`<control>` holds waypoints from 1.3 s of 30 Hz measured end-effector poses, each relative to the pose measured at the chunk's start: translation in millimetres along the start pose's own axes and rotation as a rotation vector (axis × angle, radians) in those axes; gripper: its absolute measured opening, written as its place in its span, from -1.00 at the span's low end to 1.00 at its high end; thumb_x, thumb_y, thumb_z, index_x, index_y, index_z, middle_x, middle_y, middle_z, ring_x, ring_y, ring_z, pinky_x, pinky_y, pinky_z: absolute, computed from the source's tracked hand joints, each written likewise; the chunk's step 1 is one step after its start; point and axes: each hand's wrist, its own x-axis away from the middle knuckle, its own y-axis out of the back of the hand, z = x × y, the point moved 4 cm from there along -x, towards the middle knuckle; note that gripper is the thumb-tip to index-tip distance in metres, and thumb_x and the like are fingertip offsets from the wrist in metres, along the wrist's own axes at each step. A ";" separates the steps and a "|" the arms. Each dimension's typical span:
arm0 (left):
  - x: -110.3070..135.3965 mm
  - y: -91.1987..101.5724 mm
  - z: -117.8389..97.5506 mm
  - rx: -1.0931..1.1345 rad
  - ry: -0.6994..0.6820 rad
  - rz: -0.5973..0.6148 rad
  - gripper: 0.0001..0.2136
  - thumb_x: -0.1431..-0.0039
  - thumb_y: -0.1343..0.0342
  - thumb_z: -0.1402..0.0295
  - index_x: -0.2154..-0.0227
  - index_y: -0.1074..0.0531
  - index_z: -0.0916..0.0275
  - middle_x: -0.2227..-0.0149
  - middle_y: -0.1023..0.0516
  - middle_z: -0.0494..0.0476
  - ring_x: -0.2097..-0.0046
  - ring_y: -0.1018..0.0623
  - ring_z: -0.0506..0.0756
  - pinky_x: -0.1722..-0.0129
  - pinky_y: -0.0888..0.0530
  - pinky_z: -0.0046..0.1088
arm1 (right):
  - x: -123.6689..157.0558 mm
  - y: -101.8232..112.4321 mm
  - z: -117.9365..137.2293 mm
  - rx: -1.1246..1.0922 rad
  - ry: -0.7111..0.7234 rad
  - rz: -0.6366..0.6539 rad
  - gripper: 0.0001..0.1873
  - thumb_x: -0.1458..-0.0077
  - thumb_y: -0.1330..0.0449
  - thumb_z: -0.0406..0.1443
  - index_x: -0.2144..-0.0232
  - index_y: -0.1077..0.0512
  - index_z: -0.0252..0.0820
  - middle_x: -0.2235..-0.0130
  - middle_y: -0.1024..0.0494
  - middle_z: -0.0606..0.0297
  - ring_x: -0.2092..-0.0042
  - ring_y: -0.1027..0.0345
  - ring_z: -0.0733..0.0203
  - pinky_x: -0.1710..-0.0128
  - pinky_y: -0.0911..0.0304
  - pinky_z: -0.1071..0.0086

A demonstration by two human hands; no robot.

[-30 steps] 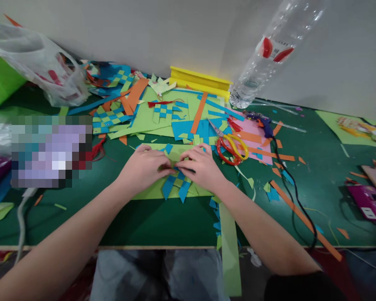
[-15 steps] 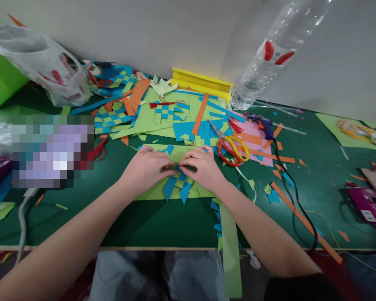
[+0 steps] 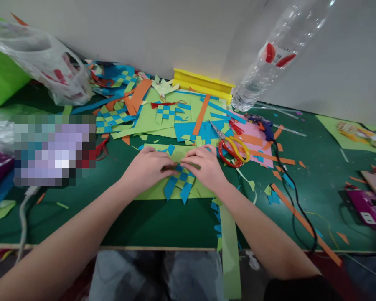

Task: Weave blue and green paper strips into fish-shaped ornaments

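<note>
A blue and light green woven paper piece [image 3: 181, 184] lies on a light green paper sheet [image 3: 153, 193] at the middle of the table, two pointed blue ends toward me. My left hand [image 3: 148, 169] is closed in a pinch at its far left edge. From the other side my right hand [image 3: 205, 169] pinches the same piece, its fingertips close to those of my left. The far part of the woven piece is mostly hidden under my fingers. Scissors [image 3: 233, 150] with red and yellow handles lie just beyond my right hand.
Woven paper pieces [image 3: 115, 117] and strips cover the back. A yellow folded piece [image 3: 203, 85] and a plastic bottle [image 3: 263, 69] stand by the wall. A glue gun [image 3: 268, 130] trails a black cord on the right. At left are a plastic bag [image 3: 59, 75] and a blurred-out device [image 3: 54, 154].
The view has shifted very slightly. My right hand has moved a little to the right, and its fingertips are a touch farther from the left ones. Both hands stay at the woven piece.
</note>
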 end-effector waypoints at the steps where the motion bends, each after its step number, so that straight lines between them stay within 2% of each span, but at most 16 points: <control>1: -0.2 0.0 0.2 0.005 0.001 0.000 -0.77 -0.26 -0.08 0.17 0.36 -0.56 0.16 0.37 -0.61 0.01 0.30 -0.56 0.08 0.21 -0.21 -0.30 | 0.5 1.8 0.6 -0.001 0.015 -0.013 -0.83 -0.22 -0.18 -0.19 0.28 -0.57 -0.05 0.23 -0.59 0.35 0.16 -0.40 0.25 -0.07 0.05 0.16; 7: 0.7 -1.8 1.6 0.005 0.004 -0.008 -0.80 -0.26 -0.09 0.20 0.33 -0.57 0.14 0.37 -0.61 0.00 0.29 -0.56 0.08 0.18 -0.21 -0.30 | 2.6 1.6 4.7 0.099 0.157 0.033 -0.81 -0.16 -0.16 -0.37 0.30 -0.58 -0.04 0.25 -0.59 0.36 0.14 -0.34 0.20 -0.13 0.07 0.07; 11: 1.0 -3.0 2.7 0.001 0.010 -0.007 -0.80 -0.25 -0.09 0.18 0.30 -0.57 0.12 0.37 -0.60 -0.02 0.29 -0.57 0.08 0.18 -0.22 -0.30 | 2.9 -0.8 3.0 0.138 0.174 0.087 -0.81 -0.15 -0.17 -0.38 0.29 -0.58 -0.07 0.30 -0.57 0.35 0.14 -0.32 0.18 -0.18 0.11 0.00; 16: -0.2 -3.2 4.6 0.033 0.043 0.011 -0.80 -0.24 -0.09 0.18 0.30 -0.56 0.12 0.40 -0.60 -0.01 0.34 -0.55 0.07 0.20 -0.25 -0.30 | 2.4 1.1 8.2 0.210 0.220 0.164 -0.78 -0.21 -0.11 -0.37 0.23 -0.56 -0.07 0.29 -0.56 0.30 0.12 -0.31 0.15 -0.19 0.06 -0.04; 21: -0.6 -2.3 4.0 0.065 0.037 0.013 -0.80 -0.24 -0.08 0.21 0.35 -0.56 0.15 0.35 -0.62 0.04 0.29 -0.57 0.10 0.20 -0.29 -0.30 | 4.6 0.6 13.8 0.333 0.285 0.157 -0.68 -0.27 0.01 -0.43 0.22 -0.54 -0.09 0.26 -0.56 0.26 0.14 -0.32 0.17 -0.19 0.05 -0.04; 24: -1.4 -1.5 4.6 0.073 0.043 0.020 -0.81 -0.23 -0.10 0.20 0.34 -0.55 0.16 0.40 -0.61 0.02 0.33 -0.55 0.08 0.23 -0.30 -0.33 | 6.3 -1.2 13.6 0.326 0.309 0.162 -0.66 -0.26 0.03 -0.45 0.18 -0.52 -0.12 0.23 -0.57 0.26 0.14 -0.35 0.19 -0.19 0.03 -0.02; 29: -2.5 -2.6 5.7 0.068 0.041 0.040 -0.81 -0.19 -0.15 0.18 0.34 -0.55 0.17 0.46 -0.57 -0.01 0.41 -0.51 0.04 0.30 -0.30 -0.39 | 5.8 0.9 14.1 0.268 0.303 0.153 -0.72 -0.23 -0.01 -0.41 0.19 -0.51 -0.18 0.24 -0.59 0.23 0.16 -0.39 0.17 -0.18 0.00 -0.01; 34: -0.5 -1.3 2.5 0.013 -0.004 -0.003 -0.76 -0.27 -0.04 0.16 0.31 -0.54 0.15 0.34 -0.62 0.03 0.29 -0.57 0.07 0.26 -0.36 -0.37 | 4.2 7.3 12.5 0.231 0.223 0.039 -0.71 -0.23 0.01 -0.41 0.16 -0.50 -0.19 0.25 -0.62 0.25 0.19 -0.42 0.18 -0.18 0.00 0.02; 36: 0.1 2.5 4.6 -0.035 0.009 -0.046 -0.70 -0.31 0.03 0.13 0.31 -0.54 0.15 0.33 -0.62 0.06 0.26 -0.57 0.10 0.26 -0.38 -0.36 | 3.9 8.4 9.8 0.199 0.176 0.007 -0.72 -0.23 0.00 -0.41 0.15 -0.49 -0.18 0.23 -0.62 0.25 0.19 -0.43 0.18 -0.18 0.00 0.02; 39: 1.8 13.5 17.1 -0.114 0.135 -0.191 -0.65 -0.34 0.12 0.14 0.26 -0.53 0.20 0.23 -0.61 0.18 0.15 -0.56 0.17 0.16 -0.40 -0.29 | 3.6 8.6 6.9 0.151 0.134 -0.008 -0.74 -0.22 -0.01 -0.40 0.17 -0.49 -0.18 0.24 -0.62 0.26 0.19 -0.45 0.17 -0.18 0.00 0.02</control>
